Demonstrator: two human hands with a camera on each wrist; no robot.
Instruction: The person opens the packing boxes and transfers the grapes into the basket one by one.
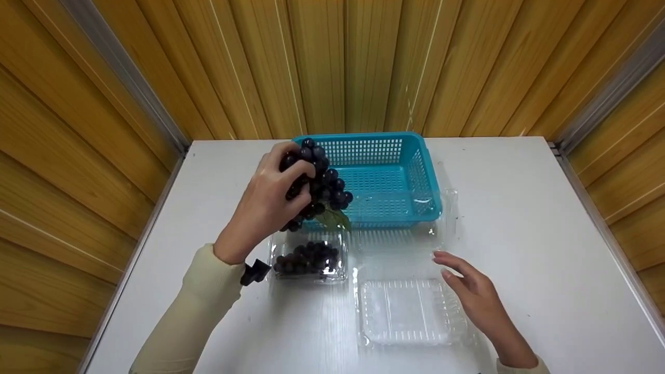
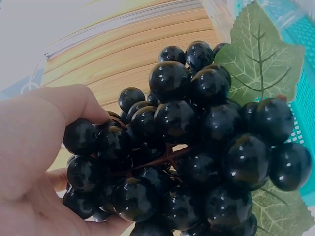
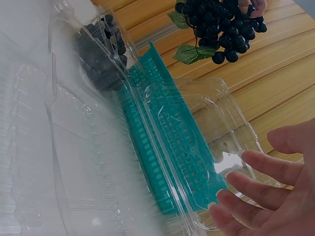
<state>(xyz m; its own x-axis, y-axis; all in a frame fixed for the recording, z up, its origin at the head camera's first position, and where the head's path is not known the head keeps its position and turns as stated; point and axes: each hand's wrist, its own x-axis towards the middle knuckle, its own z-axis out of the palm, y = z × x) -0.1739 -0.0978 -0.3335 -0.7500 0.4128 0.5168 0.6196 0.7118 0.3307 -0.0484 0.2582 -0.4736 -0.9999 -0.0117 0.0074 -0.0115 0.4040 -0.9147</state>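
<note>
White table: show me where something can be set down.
Bare: table right of the right hand; left, between left sleeve and table edge; front, between that sleeve and the open clear container. Crowded: the middle, where blue basket, grape box and container cluster.

The place looks like a small, booth-like workstation: upright yellow-brown wood-grain panels point(image 1: 358, 62) stand behind a flat white tabletop point(image 1: 524, 208) and close it in on the left and right, with straight grey metal strips point(image 1: 127, 72) along the corners. A rectangular turquoise perforated plastic basket point(image 1: 429, 171) and an open, clear, ribbed plastic container point(image 1: 405, 311) on the surface give it the air of a packing bench. The kind of building around it cannot be told.
</note>
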